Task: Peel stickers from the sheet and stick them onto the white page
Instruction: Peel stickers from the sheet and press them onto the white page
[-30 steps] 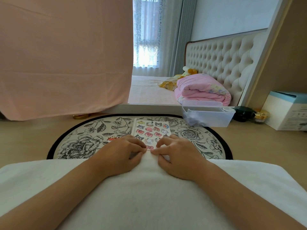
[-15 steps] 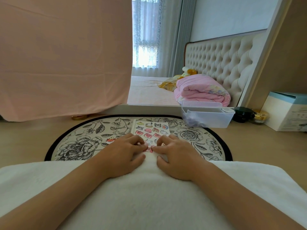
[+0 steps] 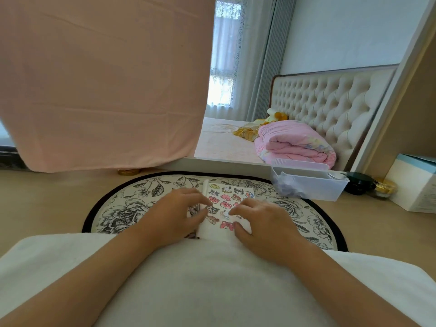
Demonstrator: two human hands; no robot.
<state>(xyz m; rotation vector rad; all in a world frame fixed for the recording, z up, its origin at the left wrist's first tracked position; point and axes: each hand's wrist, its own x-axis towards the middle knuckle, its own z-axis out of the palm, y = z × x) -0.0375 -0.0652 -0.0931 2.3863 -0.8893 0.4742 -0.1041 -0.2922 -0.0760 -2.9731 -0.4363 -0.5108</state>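
Observation:
A sticker sheet [image 3: 226, 198] with rows of small cartoon stickers lies on the floral mat, its far end towards the bed. A bare white strip of paper [image 3: 212, 231] shows at its near end, between my hands. My left hand [image 3: 174, 214] rests over the sheet's left edge, fingers bent and a little blurred, and covers what lies to the left. My right hand [image 3: 262, 223] lies on the sheet's right side, index fingertip and thumb touching the paper around a pink sticker [image 3: 227, 224]. I see no sticker lifted between any fingers.
The round floral mat [image 3: 122, 208] lies on a wooden surface. A clear plastic bin [image 3: 311, 185] stands at the back right, with a dark jar [image 3: 359, 186] and a white box [image 3: 417, 185] beyond it. A white towel [image 3: 212, 279] covers my lap. Pink cloth [image 3: 99, 79] hangs at the left.
My hands, whose fingertips met at the sheet's near edge, have moved apart and farther up the sheet. More of the lower stickers and the white strip show now.

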